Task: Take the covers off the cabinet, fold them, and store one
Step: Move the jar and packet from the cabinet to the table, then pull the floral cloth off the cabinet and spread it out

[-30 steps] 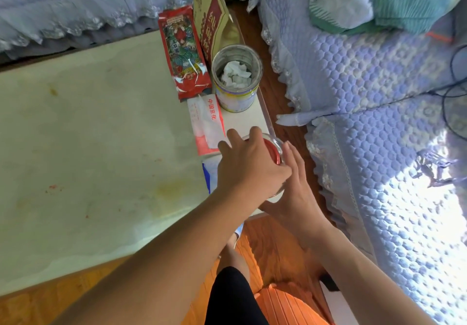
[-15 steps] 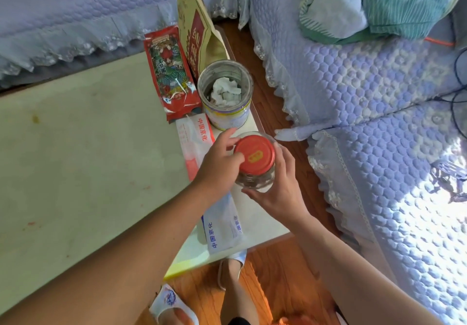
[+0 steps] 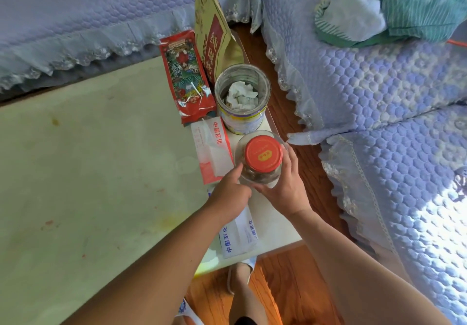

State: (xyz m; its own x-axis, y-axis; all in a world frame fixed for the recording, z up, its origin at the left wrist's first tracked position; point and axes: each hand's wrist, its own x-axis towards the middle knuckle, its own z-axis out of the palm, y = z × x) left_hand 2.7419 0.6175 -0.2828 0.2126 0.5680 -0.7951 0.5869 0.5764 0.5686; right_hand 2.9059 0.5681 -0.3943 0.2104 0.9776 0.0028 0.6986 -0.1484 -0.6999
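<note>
both hands gripped a glass jar [image 3: 260,173] with a red lid [image 3: 263,153] — the left hand [image 3: 231,192] curled round its near-left side, the right hand [image 3: 285,185] cupping its right side. the jar was over the right end of the cabinet top [image 3: 101,173], just beside an open tin [image 3: 242,102] holding crumpled paper — a pale greenish cover [image 3: 63,147] lay flat over the cabinet, with a red packet [image 3: 187,76] and a red-and-white pack [image 3: 212,147] near the tin.

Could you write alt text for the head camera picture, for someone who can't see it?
Both hands, left hand and right hand, hold a glass jar with a red lid above a pale cabinet top. Behind it stand an open tin of white scraps, a red packet and a tan bag.
</note>
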